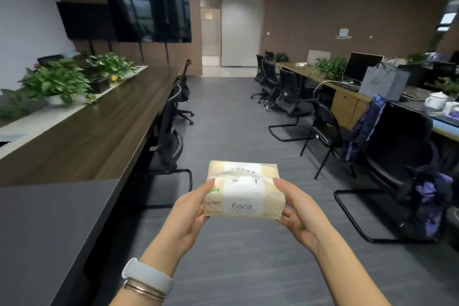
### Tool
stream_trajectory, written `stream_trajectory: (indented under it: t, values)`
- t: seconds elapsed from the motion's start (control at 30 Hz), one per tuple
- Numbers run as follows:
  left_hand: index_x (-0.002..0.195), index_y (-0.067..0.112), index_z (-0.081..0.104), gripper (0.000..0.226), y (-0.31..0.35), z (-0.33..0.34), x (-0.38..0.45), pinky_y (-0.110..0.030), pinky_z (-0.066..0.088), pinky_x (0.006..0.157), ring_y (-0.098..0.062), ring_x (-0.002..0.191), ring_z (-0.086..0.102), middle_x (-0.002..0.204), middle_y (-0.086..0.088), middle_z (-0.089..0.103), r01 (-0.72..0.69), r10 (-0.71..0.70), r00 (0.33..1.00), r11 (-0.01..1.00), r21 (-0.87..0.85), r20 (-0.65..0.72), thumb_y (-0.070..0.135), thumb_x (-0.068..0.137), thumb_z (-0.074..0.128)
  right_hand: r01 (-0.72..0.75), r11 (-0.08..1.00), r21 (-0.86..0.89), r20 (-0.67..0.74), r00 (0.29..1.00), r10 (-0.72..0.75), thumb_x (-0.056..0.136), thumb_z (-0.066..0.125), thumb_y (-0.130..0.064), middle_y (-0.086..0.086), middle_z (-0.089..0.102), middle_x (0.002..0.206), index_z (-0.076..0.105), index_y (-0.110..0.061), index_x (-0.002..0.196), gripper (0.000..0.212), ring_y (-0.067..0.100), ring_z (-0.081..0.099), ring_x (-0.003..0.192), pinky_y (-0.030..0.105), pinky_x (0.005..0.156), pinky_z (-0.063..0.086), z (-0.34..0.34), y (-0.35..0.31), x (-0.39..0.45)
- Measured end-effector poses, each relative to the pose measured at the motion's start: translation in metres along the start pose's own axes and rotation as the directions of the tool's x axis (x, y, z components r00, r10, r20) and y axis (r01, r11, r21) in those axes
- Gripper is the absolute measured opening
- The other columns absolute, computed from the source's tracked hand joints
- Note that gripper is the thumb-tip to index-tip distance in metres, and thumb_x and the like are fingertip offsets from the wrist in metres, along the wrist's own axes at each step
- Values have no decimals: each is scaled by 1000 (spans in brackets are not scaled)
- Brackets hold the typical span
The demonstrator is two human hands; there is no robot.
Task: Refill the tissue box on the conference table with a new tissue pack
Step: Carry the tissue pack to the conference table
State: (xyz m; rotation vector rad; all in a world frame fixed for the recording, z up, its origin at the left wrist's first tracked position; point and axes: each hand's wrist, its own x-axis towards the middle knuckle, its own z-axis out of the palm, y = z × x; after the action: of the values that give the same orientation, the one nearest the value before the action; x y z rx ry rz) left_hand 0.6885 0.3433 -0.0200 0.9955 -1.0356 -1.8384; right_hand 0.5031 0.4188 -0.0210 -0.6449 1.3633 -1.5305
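- One long dark-wood desk (94, 131) is seen along the left side of the room, well to the left of the tissue pack (244, 192) and beyond it.
- A grey carpeted floor (231, 116) is spread between that desk and a second row of desks (347, 97) to the right of the tissue pack.
- Two dark wall screens (149, 17) are mounted on the far wall, beyond the far end of the long desk.
- Black office chairs (171, 141) are tucked against the long desk's edge, left of the tissue pack; more chairs (288, 97) are lined up on its right.
- Green potted plants (57, 82) are set in a pale trough running down the middle of the long desk.
- A grey bag (383, 82) is stood on the right-hand desks, beside a dark monitor (361, 65).
- The tissue pack, cream-coloured with a white band printed "Face", is held in mid-air over the floor, centre frame, not touching any desk.
- The left hand (192, 211) is closed on the pack's left end, its fingers (210, 185) wrapped onto the top.
- The right hand (298, 211) is closed on the pack's right end, thumb on top and the fingers beneath.
- A pale wristband (147, 278) and thin bracelets are worn on the left wrist, below the tissue pack.
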Motion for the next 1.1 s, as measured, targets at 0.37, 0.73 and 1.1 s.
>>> stream_trajectory:
  t: [0.37,0.73,1.1]
  values:
    - [94,7,72,21,51,42,289,-29,51,74,-18,80,70,84,-4,78,11,-11,1000,998,64,3,24,87,61,1,1000,17,32,999,-1,86,61,-25,1,77,94,73,-21,97,17,26,69,88,44,88,54,-12,-52,297]
    - [87,10,73,17,137,105,610,-30,52,76,-19,76,69,79,-2,77,-45,48,997,998,44,-63,23,86,62,0,1000,-14,130,992,2,87,60,-25,2,76,93,70,-17,103,20,22,70,80,38,80,56,-8,-149,642]
    - [80,13,76,20,210,96,916,-32,52,82,-16,75,71,81,0,78,-82,87,994,994,76,-65,26,87,62,15,999,-31,151,988,-10,88,59,-24,3,76,97,69,-18,104,21,24,70,84,43,89,53,47,-185,958]
